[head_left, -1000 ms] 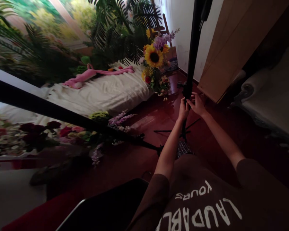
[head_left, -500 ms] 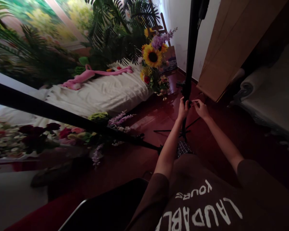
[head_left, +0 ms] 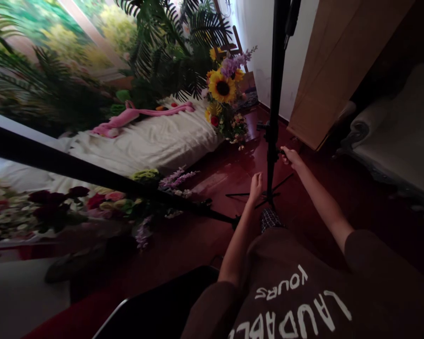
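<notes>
A black light stand (head_left: 274, 94) rises upright in front of me, its tripod legs spread low on the floor. My right hand (head_left: 290, 157) is at the right side of its pole, fingers closed around a small dark knob (head_left: 281, 151) that sticks out there. To the left of the pole and lower down, my left hand (head_left: 256, 186) is apart from the stand, holding nothing, with its fingers loosely bent and partly apart. Higher on the pole, another clamp knob (head_left: 261, 126) juts out to the left.
A second black pole (head_left: 92, 174) slants across the left. Behind it are a white-draped bench (head_left: 155, 141) with a pink plush toy (head_left: 120, 120), and a sunflower arrangement (head_left: 222, 88). A tall cardboard piece (head_left: 325, 94) and a wrapped roll (head_left: 371, 122) stand on the right.
My left hand has let go of the pole and dropped down to the left. My right hand has closed on the knob and shifted slightly. The view has moved a little.
</notes>
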Demonstrator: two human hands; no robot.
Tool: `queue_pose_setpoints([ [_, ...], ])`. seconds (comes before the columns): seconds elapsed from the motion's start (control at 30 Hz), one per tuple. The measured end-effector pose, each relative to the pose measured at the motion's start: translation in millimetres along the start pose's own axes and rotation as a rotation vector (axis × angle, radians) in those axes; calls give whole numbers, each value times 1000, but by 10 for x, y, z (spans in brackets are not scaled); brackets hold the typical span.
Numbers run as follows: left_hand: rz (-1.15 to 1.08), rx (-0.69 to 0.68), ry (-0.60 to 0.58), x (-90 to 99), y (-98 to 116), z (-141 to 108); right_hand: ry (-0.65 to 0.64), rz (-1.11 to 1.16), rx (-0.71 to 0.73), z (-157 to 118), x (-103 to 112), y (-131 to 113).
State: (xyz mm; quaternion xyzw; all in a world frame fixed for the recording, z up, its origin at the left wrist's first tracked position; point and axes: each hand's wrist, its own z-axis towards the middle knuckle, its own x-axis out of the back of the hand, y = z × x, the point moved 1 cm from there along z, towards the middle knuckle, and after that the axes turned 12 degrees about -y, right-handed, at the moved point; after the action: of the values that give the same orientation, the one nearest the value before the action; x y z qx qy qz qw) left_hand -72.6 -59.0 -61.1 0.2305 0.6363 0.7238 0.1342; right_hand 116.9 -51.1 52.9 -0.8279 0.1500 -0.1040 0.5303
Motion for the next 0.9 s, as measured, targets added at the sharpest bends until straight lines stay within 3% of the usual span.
queue_pose_setpoints([
  [0.07,-4,113,53,179,-282,-462,19,65,33,2,-21,50],
  [0.13,-37,238,185,406,-508,-921,131,63,146,-21,-75,139],
  [0.2,-65,333,333,661,-628,-1324,257,28,294,-73,-201,276],
  [0.27,-45,363,510,927,-623,-1640,287,-25,402,-144,-416,452],
  [0.4,4,287,941,1373,-323,-1955,-2,-186,463,-304,-1026,810],
  [0.47,-16,216,1066,1506,-105,-1961,-158,-233,470,-388,-1336,928],
  [0.53,-5,153,1072,1574,110,-1901,-273,-263,481,-468,-1605,979],
  [0.67,42,65,917,1594,390,-1721,-449,-338,542,-611,-2031,920],
  [0.77,48,59,834,1612,378,-1604,-587,-360,519,-675,-2313,851],
  [0.9,31,69,752,1677,187,-1462,-745,-365,314,-687,-2621,831],
])
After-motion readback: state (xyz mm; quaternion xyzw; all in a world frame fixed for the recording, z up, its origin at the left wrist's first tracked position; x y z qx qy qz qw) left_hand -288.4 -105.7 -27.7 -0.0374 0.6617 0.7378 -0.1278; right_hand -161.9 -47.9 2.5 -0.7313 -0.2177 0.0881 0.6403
